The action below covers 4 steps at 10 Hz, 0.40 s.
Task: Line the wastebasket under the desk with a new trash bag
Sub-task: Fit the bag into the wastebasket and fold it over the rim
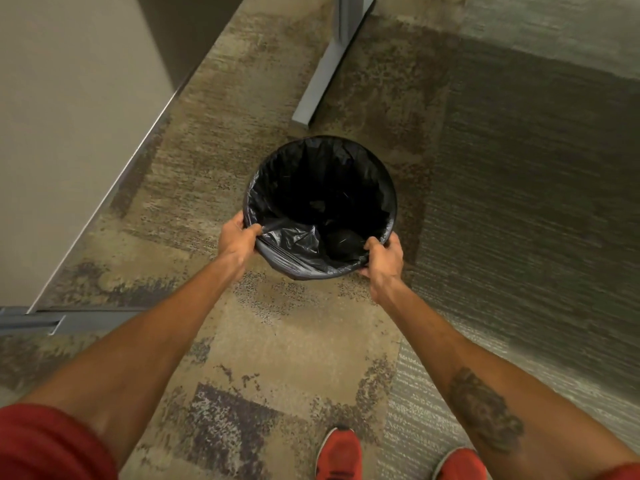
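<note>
Presently listed: one round wastebasket [304, 271], dark-walled, held over patterned brown-and-grey carpet floor [284, 341], near the foot of a grey metal desk leg [323, 71]. One glossy black plastic trash bag [294, 239] lines it, its edge folded over the rim. Left hand [239, 239], fingers clenched on the near-left rim and bag. Right hand [382, 256], fingers clenched on the near-right rim and bag. Two red shoes [337, 452] at the lower edge; beige partition panel [69, 116] at left.
</note>
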Motion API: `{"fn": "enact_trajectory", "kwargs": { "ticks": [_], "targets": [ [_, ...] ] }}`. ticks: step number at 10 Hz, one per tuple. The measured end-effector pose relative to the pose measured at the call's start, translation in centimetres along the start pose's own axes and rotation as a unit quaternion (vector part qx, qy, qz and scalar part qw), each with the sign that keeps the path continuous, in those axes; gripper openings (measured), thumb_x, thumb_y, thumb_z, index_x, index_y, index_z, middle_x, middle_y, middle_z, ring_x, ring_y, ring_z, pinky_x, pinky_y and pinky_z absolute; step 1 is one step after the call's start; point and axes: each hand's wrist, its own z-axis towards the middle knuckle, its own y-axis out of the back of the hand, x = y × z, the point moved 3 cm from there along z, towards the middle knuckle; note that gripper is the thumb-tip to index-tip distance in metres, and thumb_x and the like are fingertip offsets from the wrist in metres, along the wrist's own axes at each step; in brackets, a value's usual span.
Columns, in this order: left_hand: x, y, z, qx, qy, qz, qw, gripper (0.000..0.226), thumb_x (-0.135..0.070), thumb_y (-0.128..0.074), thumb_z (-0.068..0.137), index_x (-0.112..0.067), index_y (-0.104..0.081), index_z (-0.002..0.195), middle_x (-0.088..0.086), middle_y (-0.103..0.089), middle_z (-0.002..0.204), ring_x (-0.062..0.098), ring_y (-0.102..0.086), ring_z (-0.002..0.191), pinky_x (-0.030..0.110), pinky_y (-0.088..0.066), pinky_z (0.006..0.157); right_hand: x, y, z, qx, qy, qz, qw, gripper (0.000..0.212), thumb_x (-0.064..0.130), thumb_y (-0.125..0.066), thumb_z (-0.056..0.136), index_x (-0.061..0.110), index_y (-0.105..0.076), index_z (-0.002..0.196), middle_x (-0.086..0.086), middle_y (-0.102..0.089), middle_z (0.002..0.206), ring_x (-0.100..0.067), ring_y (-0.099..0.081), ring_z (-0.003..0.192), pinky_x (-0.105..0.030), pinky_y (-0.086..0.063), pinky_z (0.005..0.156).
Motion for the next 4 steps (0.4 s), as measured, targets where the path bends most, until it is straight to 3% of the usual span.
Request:
{"fn": "enact_trajectory", "kwargs": {
  "ticks": [1, 2, 3, 4],
  "targets": [
    [-0.2, 0.1, -0.3, 0.027, 0.015, -0.017, 0.999, 0.047, 0.008, -0.051, 0.095, -0.015, -0.056, 0.136, 0.000, -0.071, 0.112, 0.015, -0.071, 0.093, 0.032, -0.061, 0.078, 0.0, 0.3, -0.2, 0.031, -0.012, 0.006, 0.999, 0.046, 0.001, -0.048, 0.099, 0.023, -0.050, 0.139, -0.009, -0.064, 0.128, -0.029, -0.067, 0.113, -0.054, -0.060, 0.089],
    [-0.5, 0.3, -0.7, 0.041, 0.006, -0.015, 0.999, 0.047, 0.001, -0.057, 0.096, -0.017, -0.053, 0.139, 0.002, -0.070, 0.123, 0.014, -0.071, 0.097, 0.035, -0.061, 0.084, 0.4, 0.6, -0.7, 0.062, -0.021, 0.017, 0.998, 0.046, 0.004, -0.049, 0.102, 0.021, -0.045, 0.144, -0.008, -0.062, 0.133, -0.030, -0.066, 0.116, -0.052, -0.060, 0.091],
    [-2.1, 0.2, -2.2, 0.020, -0.039, 0.124, 0.991, 0.067, -0.028, -0.063, 0.097, -0.018, -0.030, 0.155, 0.008, -0.048, 0.153, 0.029, -0.050, 0.136, 0.050, -0.039, 0.115, 2.4, 1.3, -1.9, 0.059, -0.013, -0.022, 0.998, 0.059, 0.019, -0.057, 0.103, 0.023, -0.032, 0.156, -0.006, -0.053, 0.149, -0.029, -0.058, 0.130, -0.051, -0.052, 0.105],
    [-2.6, -0.3, -4.7, -0.040, -0.110, 0.330, 0.937, 0.078, -0.042, -0.052, 0.100, -0.014, -0.011, 0.160, 0.010, -0.023, 0.166, 0.032, -0.023, 0.151, 0.051, -0.020, 0.124, 3.7, 1.9, -3.6, 0.012, 0.044, -0.137, 0.990, 0.070, 0.028, -0.057, 0.102, 0.020, -0.021, 0.162, -0.006, -0.037, 0.162, -0.028, -0.040, 0.147, -0.046, -0.034, 0.122]
  ]
}}
